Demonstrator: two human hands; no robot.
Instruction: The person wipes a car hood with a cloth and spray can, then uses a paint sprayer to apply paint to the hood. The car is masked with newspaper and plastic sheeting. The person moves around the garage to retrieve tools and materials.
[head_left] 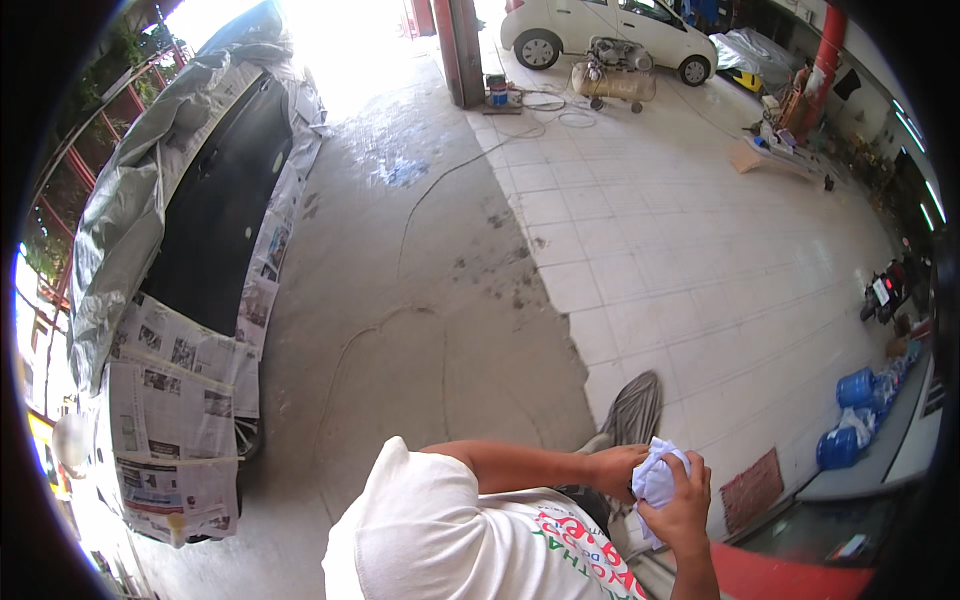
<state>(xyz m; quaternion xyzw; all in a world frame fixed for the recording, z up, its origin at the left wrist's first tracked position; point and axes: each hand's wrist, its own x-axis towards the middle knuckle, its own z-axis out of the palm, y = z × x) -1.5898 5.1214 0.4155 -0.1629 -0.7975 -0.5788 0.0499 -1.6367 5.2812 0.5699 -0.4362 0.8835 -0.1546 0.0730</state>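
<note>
Currently, pale cloth [655, 478] bunched in right hand [686, 505], against left hand [614, 470].

Left hand [614, 470] partly hidden behind the crumpled pale cloth [655, 480]

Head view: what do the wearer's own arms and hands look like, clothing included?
The left hand and right hand are bare, with no gloves. The left arm emerges from the loose, short sleeve of a white T-shirt, which has red, green and blue lettering. The right forearm is uncovered where visible; its sleeve is out of view.
</note>
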